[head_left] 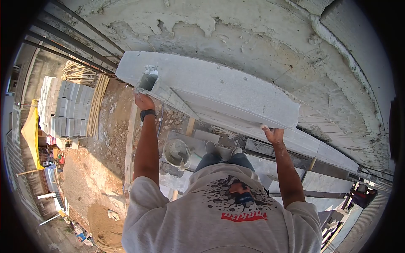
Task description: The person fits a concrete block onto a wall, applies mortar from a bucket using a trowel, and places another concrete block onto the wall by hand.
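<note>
Pale block (228, 86) is lying beside the rough wall (261, 46); right hand (275, 135) is touching its near edge, left hand (144, 102) a grey hollow piece (147, 81); both grips unclear.

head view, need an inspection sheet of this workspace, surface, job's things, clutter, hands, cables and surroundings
Surface: grey platform underfoot, marked and stained.
Job's things: long pale block along the wall; grey box-like piece near its left end; bucket holding grey mix.
Clutter: rubble on the ground left of the platform.
Hands: left hand at the box-like piece, grip unclear; right hand at the block's near edge, fingers mostly hidden.
Cables: thin bluish line by the rubble, possibly a cable or hose.
Surroundings: block stack, yellow sheet, sand pile.
</note>
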Tool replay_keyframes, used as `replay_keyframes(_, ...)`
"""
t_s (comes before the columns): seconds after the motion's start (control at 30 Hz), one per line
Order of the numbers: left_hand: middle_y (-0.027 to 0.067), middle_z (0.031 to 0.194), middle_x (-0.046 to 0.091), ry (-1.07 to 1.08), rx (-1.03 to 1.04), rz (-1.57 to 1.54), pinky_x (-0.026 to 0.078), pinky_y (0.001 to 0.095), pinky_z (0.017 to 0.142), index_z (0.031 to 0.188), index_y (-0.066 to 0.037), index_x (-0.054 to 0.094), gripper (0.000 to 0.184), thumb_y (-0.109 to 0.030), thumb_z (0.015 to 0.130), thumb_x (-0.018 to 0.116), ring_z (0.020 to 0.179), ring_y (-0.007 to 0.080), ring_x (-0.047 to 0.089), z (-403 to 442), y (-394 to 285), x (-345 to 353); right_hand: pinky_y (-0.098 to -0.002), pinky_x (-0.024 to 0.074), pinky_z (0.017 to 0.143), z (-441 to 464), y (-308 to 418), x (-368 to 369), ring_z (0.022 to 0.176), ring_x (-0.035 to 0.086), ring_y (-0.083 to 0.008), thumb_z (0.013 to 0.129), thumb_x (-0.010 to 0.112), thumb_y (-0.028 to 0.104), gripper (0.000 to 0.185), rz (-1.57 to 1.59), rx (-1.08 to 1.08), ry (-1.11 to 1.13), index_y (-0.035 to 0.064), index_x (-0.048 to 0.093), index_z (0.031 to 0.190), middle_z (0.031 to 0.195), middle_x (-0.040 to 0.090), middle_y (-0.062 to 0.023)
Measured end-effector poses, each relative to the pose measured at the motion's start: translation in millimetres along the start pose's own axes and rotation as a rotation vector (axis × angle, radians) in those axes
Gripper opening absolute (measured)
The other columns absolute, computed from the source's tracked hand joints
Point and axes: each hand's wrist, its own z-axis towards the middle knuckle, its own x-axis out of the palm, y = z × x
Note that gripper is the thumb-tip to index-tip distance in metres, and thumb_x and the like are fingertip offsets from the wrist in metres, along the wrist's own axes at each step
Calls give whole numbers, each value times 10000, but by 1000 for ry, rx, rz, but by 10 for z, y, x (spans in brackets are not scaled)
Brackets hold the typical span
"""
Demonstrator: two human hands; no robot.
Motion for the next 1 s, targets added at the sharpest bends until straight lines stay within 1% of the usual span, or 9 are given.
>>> replay_keyframes(0.23, 225, 1322, 597, 64, -85, -102, 479, 413, 988, 1376, 85, 495, 592, -407, 1060, 406, 1174, 317, 601, -51, -301, -6, -475, 440, 997, 0, 37, -7, 1119, 594, -405, 776, 831, 379, 660, 19, 46, -6, -37, 603, 1235, 1191, 644, -232)
replay_keyframes(0.33, 210, 1370, 557, 77, -338, -278, 460, 415, 1020, 1402, 79, 464, 614, -432, 1066, 408, 1222, 290, 565, 10, -345, -64, -471, 437, 999, 35, 121, -26, 1119, 594, -396, 777, 827, 383, 663, 67, 51, 6, -34, 603, 1241, 1192, 645, -228)
replay_keyframes(0.4, 200, 1324, 570, 32, -123, -61, 429, 415, 1049, 1398, 53, 482, 583, -423, 1076, 382, 1246, 278, 541, -76, -512, -133, -471, 434, 1001, 49, 148, -31, 1120, 594, -392, 778, 825, 382, 663, 51, 16, -9, -32, 603, 1246, 1196, 645, -223)
replay_keyframes(0.47, 180, 1291, 585, -86, -94, -111, 421, 409, 1048, 1382, 33, 508, 552, -408, 1081, 370, 1226, 277, 552, -320, -1469, -174, -470, 431, 1005, 63, 142, -13, 1122, 593, -390, 779, 824, 379, 662, 41, -4, -27, -32, 603, 1249, 1199, 646, -220)
replay_keyframes(0.53, 163, 1204, 606, 27, -96, -307, 437, 400, 1003, 1295, 26, 565, 504, -404, 1049, 476, 1164, 262, 567, -628, -2198, -305, -469, 427, 1011, 44, 127, -13, 1126, 592, -389, 780, 822, 374, 659, 38, -12, -34, -32, 603, 1251, 1201, 646, -219)
replay_keyframes(0.63, 137, 1096, 613, 316, 117, -12, 466, 367, 917, 1149, 30, 599, 468, -373, 934, 700, 1039, 235, 578, -820, -2612, -441, -465, 424, 1015, 26, 38, 25, 1131, 590, -389, 772, 835, 356, 655, 32, -37, -50, -30, 604, 1248, 1207, 645, -217)
replay_keyframes(0.73, 100, 986, 590, 364, 58, 188, 478, 340, 817, 1052, 19, 595, 509, -325, 787, 860, 919, 210, 565, -723, -2828, -421, -466, 420, 1018, 33, 107, -2, 1125, 589, -390, 761, 849, 346, 652, 24, -9, -33, -32, 608, 1236, 1195, 647, -217)
replay_keyframes(0.83, 78, 952, 578, 467, 80, 79, 472, 319, 756, 1017, 12, 593, 501, -261, 732, 901, 858, 196, 557, -603, -2967, -368, -469, 420, 1019, 47, 146, 22, 1121, 585, -393, 756, 860, 342, 680, 100, -14, -85, -40, 591, 1250, 1206, 636, -220)
replay_keyframes(1.0, 90, 987, 604, 454, 3, -16, 469, 315, 755, 1003, 11, 598, 425, -173, 743, 879, 863, 175, 566, -560, -2747, -307, -470, 419, 1017, 28, 37, 44, 1131, 575, -394, 756, 860, 358, 734, 46, -28, -67, -49, 555, 1285, 1243, 612, -226)
